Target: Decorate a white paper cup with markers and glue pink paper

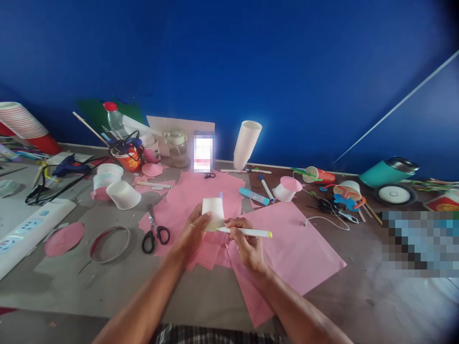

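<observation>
The left hand (pixel 195 231) is wrapped round a white cup (pixel 213 213), holding it upside down over the pink paper (pixel 294 253) near the middle of the table (pixel 358 296), thumb and fingers on its side wall, so the cup seems steadied against the pen. The right hand (pixel 247 241) is closed on a pen (pixel 247 232) with a yellow end, gripped near its tip in a writing hold; the tip meets the cup's lower rim where it sits on the paper, while the barrel points off toward the right edge, which looks like a hold for tracing around the rim. Several pink sheets lie overlapping under both hands, giving a flat surface right in front of the person. Scissors (pixel 155 235) with black handles lie just left of the sheets, near the left hand, and a wire ring (pixel 109 243) and a cut pink disc (pixel 64 238) sit further toward the left edge. A blue marker (pixel 254 196) and a second upturned cup with a pink base (pixel 287 188) rest beyond the paper toward the far edge. A tall stack of cups (pixel 246 143) stands against the blue wall at the far edge, and a power strip (pixel 25 229) lies along the left edge.
</observation>
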Demonstrator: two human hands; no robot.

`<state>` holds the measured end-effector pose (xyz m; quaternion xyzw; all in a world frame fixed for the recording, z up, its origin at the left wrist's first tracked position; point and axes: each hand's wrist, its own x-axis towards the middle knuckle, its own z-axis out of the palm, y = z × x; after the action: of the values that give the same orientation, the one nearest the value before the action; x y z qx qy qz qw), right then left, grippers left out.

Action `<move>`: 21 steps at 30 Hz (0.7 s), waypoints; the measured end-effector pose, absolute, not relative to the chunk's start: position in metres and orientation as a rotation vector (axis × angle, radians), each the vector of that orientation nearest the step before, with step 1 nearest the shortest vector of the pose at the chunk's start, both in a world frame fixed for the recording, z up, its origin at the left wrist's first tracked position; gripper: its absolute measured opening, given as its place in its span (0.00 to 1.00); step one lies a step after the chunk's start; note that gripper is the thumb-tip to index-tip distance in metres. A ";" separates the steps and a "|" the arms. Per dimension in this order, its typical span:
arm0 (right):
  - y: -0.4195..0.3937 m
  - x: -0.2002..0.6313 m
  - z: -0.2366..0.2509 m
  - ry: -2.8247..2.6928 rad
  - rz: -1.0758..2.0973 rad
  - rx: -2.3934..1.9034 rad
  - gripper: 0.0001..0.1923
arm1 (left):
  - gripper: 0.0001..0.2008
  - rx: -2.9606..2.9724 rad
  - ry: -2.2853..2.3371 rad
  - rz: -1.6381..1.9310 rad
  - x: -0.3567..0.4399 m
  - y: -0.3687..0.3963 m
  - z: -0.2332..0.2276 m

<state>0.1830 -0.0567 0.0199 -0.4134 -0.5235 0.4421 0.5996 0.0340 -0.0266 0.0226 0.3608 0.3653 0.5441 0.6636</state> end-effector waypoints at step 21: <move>-0.056 0.185 0.018 -1.190 0.956 -0.939 0.13 | 0.13 0.784 0.824 1.233 0.036 -0.026 0.024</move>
<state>0.1854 -0.0560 0.0178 -0.4091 -0.5185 0.4167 0.6246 0.0355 -0.0265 0.0236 0.3476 0.3655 0.5466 0.6684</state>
